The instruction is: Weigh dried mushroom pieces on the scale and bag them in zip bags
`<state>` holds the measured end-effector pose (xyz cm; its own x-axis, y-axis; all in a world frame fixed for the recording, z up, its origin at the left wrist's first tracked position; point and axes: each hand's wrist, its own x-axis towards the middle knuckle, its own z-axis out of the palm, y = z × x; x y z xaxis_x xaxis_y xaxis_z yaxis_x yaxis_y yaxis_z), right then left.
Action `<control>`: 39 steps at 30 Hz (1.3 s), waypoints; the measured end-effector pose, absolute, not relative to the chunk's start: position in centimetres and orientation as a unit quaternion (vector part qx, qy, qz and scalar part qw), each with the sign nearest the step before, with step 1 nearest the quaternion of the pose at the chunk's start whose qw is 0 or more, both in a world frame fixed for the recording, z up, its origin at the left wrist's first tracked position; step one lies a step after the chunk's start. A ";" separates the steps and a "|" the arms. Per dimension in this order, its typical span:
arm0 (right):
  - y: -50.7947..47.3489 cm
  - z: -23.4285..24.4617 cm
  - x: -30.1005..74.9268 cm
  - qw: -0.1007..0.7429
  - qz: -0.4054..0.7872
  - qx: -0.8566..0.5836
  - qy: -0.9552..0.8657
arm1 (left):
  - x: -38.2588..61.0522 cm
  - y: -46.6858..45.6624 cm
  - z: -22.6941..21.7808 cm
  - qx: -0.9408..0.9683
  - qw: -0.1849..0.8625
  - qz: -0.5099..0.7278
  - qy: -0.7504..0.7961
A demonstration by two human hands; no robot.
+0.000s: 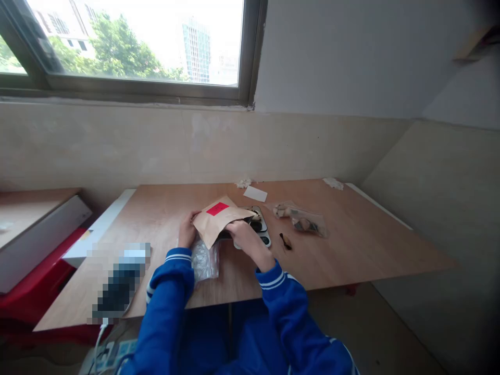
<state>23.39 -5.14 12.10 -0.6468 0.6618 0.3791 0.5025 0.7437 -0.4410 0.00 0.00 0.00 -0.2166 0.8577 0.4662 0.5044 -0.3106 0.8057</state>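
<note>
- The left hand (188, 229) pinches the left edge of a tan, flat, kraft-paper pouch (224, 214) with a red rectangular label (217, 209), held above the tabletop.
- The right hand (247, 238) is at the pouch's open mouth, right of that grip; its fingertips are hidden, so I cannot tell whether they pinch.
- The pouch is probably light and stiffish but easily creased (contents unseen, so weight is a guess).
- Best holds, I judge: left edge and mouth rim.
- Below the left grip: a crinkled, clear plastic bag (205, 262), likely soft and slippery.
</note>
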 end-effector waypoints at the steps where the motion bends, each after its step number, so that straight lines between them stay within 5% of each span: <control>1: -5.4 12.7 23.9 0.292 0.162 -0.315 -0.889 | -0.1 0.1 -0.2 0.601 0.166 0.539 0.567; 9: -2.3 11.6 27.4 0.672 0.276 -0.380 -0.572 | -1.2 1.3 -2.1 0.580 0.146 0.484 0.639; 14: 2.9 7.2 27.7 0.554 0.316 -0.429 -0.640 | -1.4 1.5 -2.2 0.576 0.129 0.478 0.651; 19: 4.1 5.9 27.6 0.442 0.235 -0.449 -0.740 | -1.1 1.2 -1.4 0.583 0.126 0.485 0.640; 31: -5.0 4.2 33.9 0.564 0.231 -0.530 -0.590 | 0.9 -2.9 5.5 0.460 -0.110 0.641 0.605; 39: -7.2 3.5 35.3 0.541 0.268 -0.550 -0.576 | 4.8 -9.7 6.9 0.554 0.185 0.287 0.759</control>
<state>35.33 -7.25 3.53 0.1914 0.9250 0.3281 0.3442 0.2499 -0.9050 4.81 -9.70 6.91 -0.3167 0.9478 0.0371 0.7349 0.2205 0.6414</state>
